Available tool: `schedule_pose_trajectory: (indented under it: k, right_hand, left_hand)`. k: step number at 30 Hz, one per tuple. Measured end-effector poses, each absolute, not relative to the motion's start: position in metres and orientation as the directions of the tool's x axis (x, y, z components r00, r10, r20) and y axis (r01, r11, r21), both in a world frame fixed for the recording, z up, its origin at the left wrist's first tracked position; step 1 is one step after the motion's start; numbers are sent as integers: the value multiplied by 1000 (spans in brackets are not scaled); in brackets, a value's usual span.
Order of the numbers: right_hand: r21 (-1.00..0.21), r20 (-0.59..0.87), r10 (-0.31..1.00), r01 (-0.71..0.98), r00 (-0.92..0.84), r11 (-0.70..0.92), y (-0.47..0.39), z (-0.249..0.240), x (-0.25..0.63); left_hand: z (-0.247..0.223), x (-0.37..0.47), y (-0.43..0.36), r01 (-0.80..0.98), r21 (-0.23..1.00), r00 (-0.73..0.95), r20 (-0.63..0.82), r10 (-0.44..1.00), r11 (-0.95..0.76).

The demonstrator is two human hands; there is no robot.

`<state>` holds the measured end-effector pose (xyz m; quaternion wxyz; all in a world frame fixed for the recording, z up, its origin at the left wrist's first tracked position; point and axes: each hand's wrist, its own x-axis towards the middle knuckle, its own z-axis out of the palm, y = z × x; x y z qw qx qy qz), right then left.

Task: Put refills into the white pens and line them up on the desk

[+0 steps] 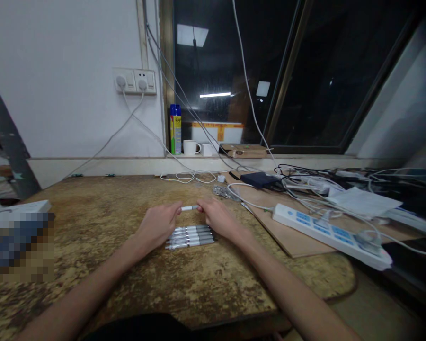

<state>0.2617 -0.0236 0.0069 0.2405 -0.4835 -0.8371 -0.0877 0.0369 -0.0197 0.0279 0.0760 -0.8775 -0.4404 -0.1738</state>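
Note:
A white and grey pen (pixel 189 208) is held level between my two hands, just beyond a row of pens. My left hand (pixel 158 221) pinches its left end, fingers closed. On its right end the fingers of my right hand (pixel 215 215) are closed too. Several similar white and grey pens (pixel 190 237) lie side by side on the worn wooden table (pixel 156 289), their left ends partly hidden by my left hand.
A power strip (pixel 330 234) rests on a brown board (pixel 287 239) at the right, with tangled cables and a dark box (pixel 259 179) behind. A small clear plastic bag (pixel 222 191) lies beyond my right hand. A mug (pixel 190 147) and spray can (pixel 175 129) stand on the sill.

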Motion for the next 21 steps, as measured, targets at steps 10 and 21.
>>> schedule_pose_trajectory:
  k: [10,21]
  right_hand:
    - [-95,619,678,820,-396,565,-28,12,257]
    - [-524,583,750,560,-313,642,-25,15,259]
  left_hand:
    - [29,29,-10,743,186,529,427,734,-643]
    - [26,29,-13,667,99,623,471,625,-739]
